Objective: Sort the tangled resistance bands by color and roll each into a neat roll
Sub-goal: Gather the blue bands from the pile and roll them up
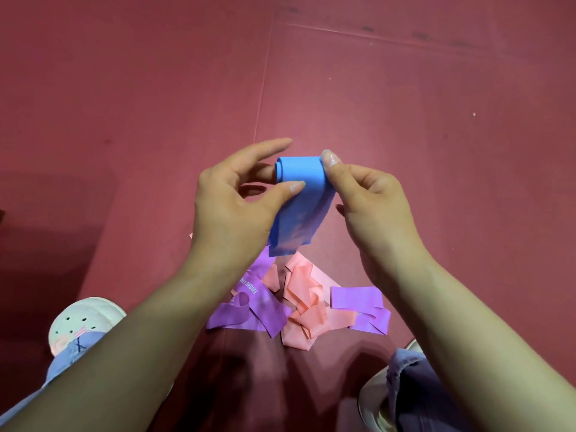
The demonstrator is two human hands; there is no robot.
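Note:
A blue resistance band [300, 201] is held up in the air at the middle of the view, its top end curled into a small roll and its tail hanging down. My left hand [237, 207] pinches the roll's left side, thumb on the front and fingers behind. My right hand [371, 201] pinches the right edge of the roll between thumb and fingers. Below, on the floor, purple bands [255, 310] and pink bands [304, 304] lie tangled together in a loose heap, with another purple piece [358, 299] at the right of it.
The dark red floor mat [405, 104] stretches away ahead, with a seam running up from the middle. A white perforated shoe [79, 322] and a blue trouser leg sit at lower left. Another shoe and trouser leg [411, 388] are at lower right.

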